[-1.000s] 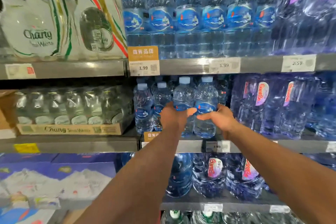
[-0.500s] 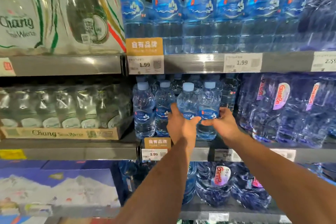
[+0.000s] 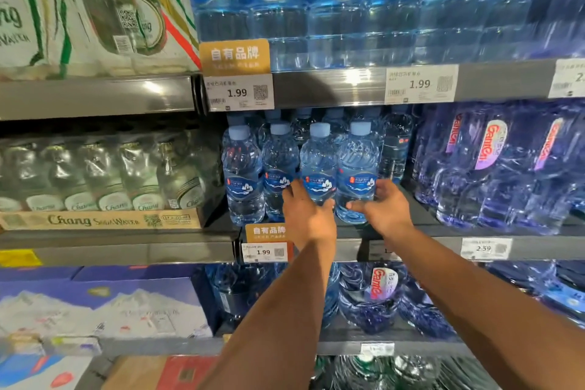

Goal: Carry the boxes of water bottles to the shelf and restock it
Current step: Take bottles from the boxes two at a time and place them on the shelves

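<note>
Small clear water bottles with pale blue caps and blue labels stand in rows on the middle shelf (image 3: 538, 247). My left hand (image 3: 308, 215) grips the lower part of the third front bottle (image 3: 318, 165). Beside it, my right hand (image 3: 381, 209) grips the fourth front bottle (image 3: 357, 161), thumb in front and fingers round its right side. Both bottles stand upright at the shelf's front, next to two more front bottles (image 3: 243, 177) on their left. No carrying box is in view.
Large Ganten bottles (image 3: 490, 168) fill the shelf to the right and the shelf below (image 3: 376, 298). A Chang soda water tray (image 3: 95, 218) sits to the left. Bigger blue-label bottles (image 3: 316, 9) stand on the upper shelf. Blue cartons (image 3: 95, 310) lie lower left.
The view has come closer to the shelf. Both hands have moved the two bottles slightly right and lower, so that they stand in the front row.
</note>
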A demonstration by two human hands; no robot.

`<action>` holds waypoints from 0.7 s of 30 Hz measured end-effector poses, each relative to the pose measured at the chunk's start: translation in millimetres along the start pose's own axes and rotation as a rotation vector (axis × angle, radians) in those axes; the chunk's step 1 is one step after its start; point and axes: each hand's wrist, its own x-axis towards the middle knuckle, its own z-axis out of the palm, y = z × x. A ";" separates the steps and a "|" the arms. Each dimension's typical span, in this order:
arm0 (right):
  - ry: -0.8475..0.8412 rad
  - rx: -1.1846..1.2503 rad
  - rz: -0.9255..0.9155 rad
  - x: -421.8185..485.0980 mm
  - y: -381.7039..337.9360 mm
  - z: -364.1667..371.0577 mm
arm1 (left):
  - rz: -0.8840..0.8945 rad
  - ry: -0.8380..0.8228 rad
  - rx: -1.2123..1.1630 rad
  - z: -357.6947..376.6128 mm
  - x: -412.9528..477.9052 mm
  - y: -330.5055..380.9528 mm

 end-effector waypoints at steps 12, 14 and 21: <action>-0.083 -0.477 0.014 -7.3 -17.8 0.5 | -0.042 -0.025 -0.052 -6.7 3.6 1.6; -0.112 -0.601 0.014 -14.6 -23.5 -3.3 | -0.031 -0.050 0.018 -17.2 -1.5 2.7; -0.339 -0.948 -0.153 -56.9 -40.5 -24.4 | -0.064 -0.358 0.415 -58.1 -37.1 19.8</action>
